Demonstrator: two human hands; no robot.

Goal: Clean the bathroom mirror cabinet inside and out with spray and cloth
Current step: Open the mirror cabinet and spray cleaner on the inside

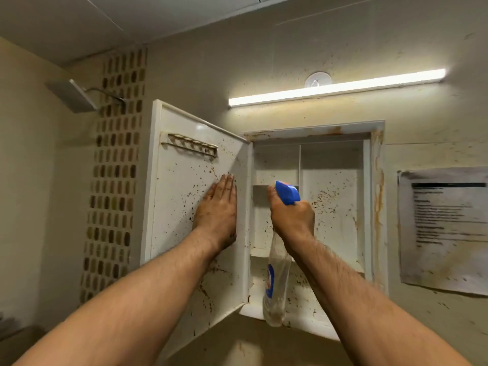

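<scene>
Fingers of the left hand [217, 204] lie flat and together, holding nothing, against the speckled inner face of the open cabinet door [184, 207]. The right hand [291, 216] is wrapped around the spray bottle [277, 281] neck; its blue nozzle points into the stained cabinet [332, 207], body hanging down. Beige wall [290, 62] surrounds.

white cabinet shelves [260, 251], brown-speckled
</scene>
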